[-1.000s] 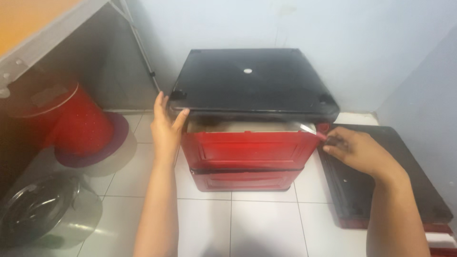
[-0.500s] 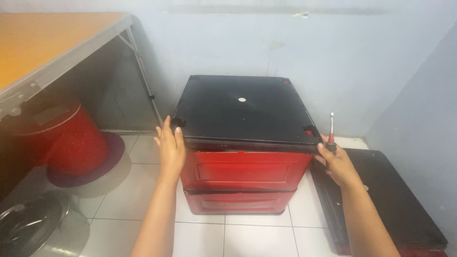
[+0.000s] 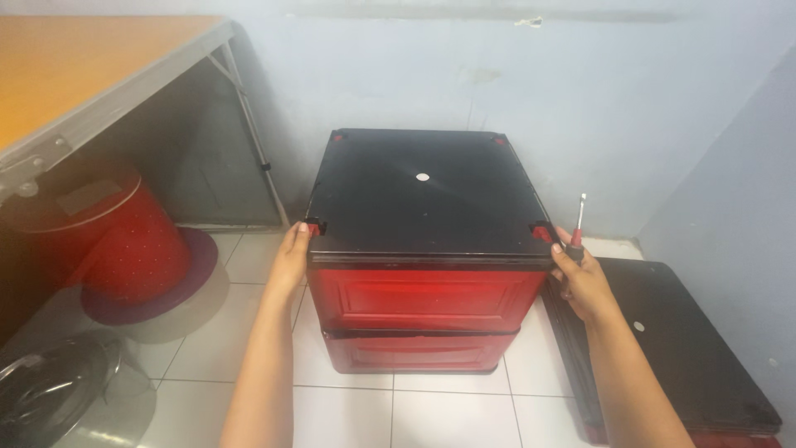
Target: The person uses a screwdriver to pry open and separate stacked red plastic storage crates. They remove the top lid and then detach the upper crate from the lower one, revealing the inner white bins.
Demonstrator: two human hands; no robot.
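A red plastic drawer cabinet (image 3: 424, 311) with a black top panel (image 3: 423, 195) stands on the tiled floor against the wall. My left hand (image 3: 292, 259) presses flat against the cabinet's left front corner, just under the black top. At the right front corner, my right hand (image 3: 580, 278) touches the cabinet while gripping a screwdriver (image 3: 577, 226) with a red and black handle, its metal shaft pointing up. Two red drawer fronts face me, both pushed in.
A second black panel on a red base (image 3: 688, 348) lies on the floor to the right, beside the wall. A wooden table (image 3: 75, 79) stands at the left, with a red bucket (image 3: 116, 241) beneath it and a metal lid (image 3: 50, 394) at the lower left.
The open upper drawer has been pushed in. My right hand moved to the right front corner and the screwdriver now points up. The camera has pulled back.
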